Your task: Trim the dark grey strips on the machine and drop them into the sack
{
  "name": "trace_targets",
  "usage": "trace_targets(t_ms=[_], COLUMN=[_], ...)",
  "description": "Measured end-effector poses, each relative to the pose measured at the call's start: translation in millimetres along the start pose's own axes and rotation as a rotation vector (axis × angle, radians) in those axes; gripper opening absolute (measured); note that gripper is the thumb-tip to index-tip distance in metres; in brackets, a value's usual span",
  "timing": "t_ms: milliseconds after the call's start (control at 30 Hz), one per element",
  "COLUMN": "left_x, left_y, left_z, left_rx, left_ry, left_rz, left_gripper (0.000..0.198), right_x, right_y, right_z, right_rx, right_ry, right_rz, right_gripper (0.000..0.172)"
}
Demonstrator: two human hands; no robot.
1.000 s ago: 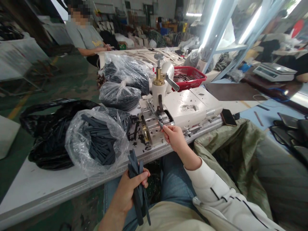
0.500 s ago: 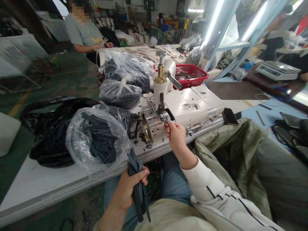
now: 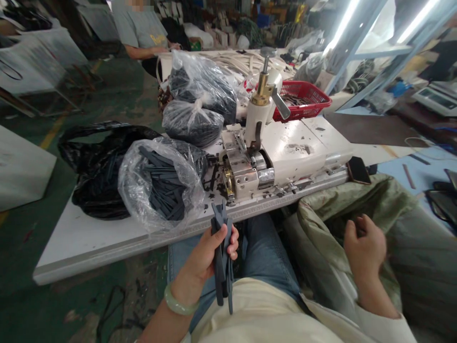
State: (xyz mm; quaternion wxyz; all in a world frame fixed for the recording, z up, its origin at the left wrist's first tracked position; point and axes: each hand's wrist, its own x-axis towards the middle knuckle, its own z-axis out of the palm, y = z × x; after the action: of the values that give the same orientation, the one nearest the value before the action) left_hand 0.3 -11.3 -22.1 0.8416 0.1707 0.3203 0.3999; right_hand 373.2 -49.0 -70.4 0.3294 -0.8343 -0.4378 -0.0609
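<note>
My left hand point(image 3: 209, 255) is closed round a bundle of dark grey strips point(image 3: 222, 267), held upright over my lap just in front of the table edge. My right hand point(image 3: 364, 247) hovers over the mouth of a green sack point(image 3: 389, 209) at my right side, fingers loosely curled and apart with nothing visible in them. A white bench machine point(image 3: 282, 159) with a brass-topped post stands on the table between the two hands. Left of it lies an open clear plastic bag of the same grey strips point(image 3: 160, 186).
A black bag point(image 3: 96, 166) lies behind the clear one, and two tied bags of dark pieces point(image 3: 198, 107) are further back. A red basket point(image 3: 303, 93), a phone point(image 3: 357, 169) at the table edge and a scale point(image 3: 435, 97) sit to the right. Another person point(image 3: 143, 28) works at the far table.
My right hand left the front of the machine and swung right and down over the green sack. The strip it pinched is gone from it. The left hand kept its bundle.
</note>
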Motion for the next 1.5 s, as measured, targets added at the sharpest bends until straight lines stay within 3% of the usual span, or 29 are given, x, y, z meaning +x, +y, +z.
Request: trace_targets(t_ms=[33, 133, 167, 267, 400, 433, 500, 567, 633, 733, 867, 967, 1033, 1067, 1233, 1300, 1367, 1500], left_x=[1.2, 2.2, 1.3, -4.3, -11.5, -12.1, -11.5, -9.7, -8.0, -6.7, -6.2, -5.8, -6.1, -6.5, -6.8, -5.4, -3.6, -1.7], left_y=[-1.1, -3.6, -4.1, -4.6, -4.0, -3.9, -3.6, -3.1, -2.1, 0.1, 2.8, 3.5, 3.7, 3.9, 5.7, 6.1, 5.6, 4.1], left_z=[3.0, 10.3, 11.5, 11.0, 6.3, 5.4, 3.9, 2.9, 2.6, 4.5, 9.7, 11.3, 10.8, 10.2, 5.7, 3.5, 1.6, -0.1], left_rx=[0.007, 0.046, 0.068, 0.124, 0.114, 0.114, 0.124, 0.118, 0.087, 0.016, -0.026, 0.032, 0.075, 0.098, 0.197, 0.274, 0.394, 0.596], left_ry=[-0.007, -0.010, 0.001, 0.071, 0.146, 0.160, 0.188, 0.220, 0.248, 0.250, 0.234, 0.289, 0.333, 0.355, 0.474, 0.517, 0.567, 0.609], left_rz=[-0.015, -0.057, -0.064, -0.061, -0.060, -0.057, -0.045, -0.022, 0.013, 0.109, 0.261, 0.323, 0.344, 0.351, 0.410, 0.435, 0.455, 0.473], left_gripper=[0.025, 0.027, 0.027, 0.029, 0.032, 0.032, 0.029, 0.024, 0.019, 0.025, 0.029, 0.029, 0.030, 0.030, 0.029, 0.029, 0.027, 0.023], right_x=[-8.3, -36.1, -45.0, -66.4, -77.8, -77.5, -73.6, -66.8, -60.1, -56.7, -66.6, -79.1, -87.3, -90.7, -95.4, -91.9, -87.8, -83.8], right_y=[-26.4, -118.0, -144.8, -196.9, -214.9, -215.2, -213.8, -210.1, -204.1, -192.9, -179.4, -172.7, -169.7, -168.5, -165.3, -167.9, -174.5, -193.2], right_z=[1.1, 12.5, 17.5, 30.4, 39.7, 40.5, 40.5, 37.7, 31.8, 20.7, 15.5, 20.6, 24.9, 27.0, 40.4, 45.5, 48.7, 50.9], right_rx=[0.203, 0.840, 0.962, 1.125, 1.244, 1.285, 1.375, 1.456, 1.511, 1.470, 1.206, 1.147, 1.191, 1.251, 1.578, 1.572, 1.495, 1.294], right_ry=[-0.126, -0.766, -0.904, -1.151, -1.396, -1.397, -1.276, -1.058, -0.831, -0.623, -0.563, -0.581, -0.658, -0.735, -1.306, -1.441, -1.545, -1.698], right_rz=[0.035, 0.007, -0.029, -0.104, -0.039, -0.013, 0.056, 0.126, 0.099, -0.258, -0.948, -1.098, -0.993, -0.866, 0.128, 0.374, 0.476, 0.344], right_gripper=[0.042, 0.034, 0.035, 0.041, 0.029, 0.027, 0.021, 0.014, 0.007, 0.012, 0.031, 0.033, 0.033, 0.032, 0.040, 0.033, 0.037, 0.037])
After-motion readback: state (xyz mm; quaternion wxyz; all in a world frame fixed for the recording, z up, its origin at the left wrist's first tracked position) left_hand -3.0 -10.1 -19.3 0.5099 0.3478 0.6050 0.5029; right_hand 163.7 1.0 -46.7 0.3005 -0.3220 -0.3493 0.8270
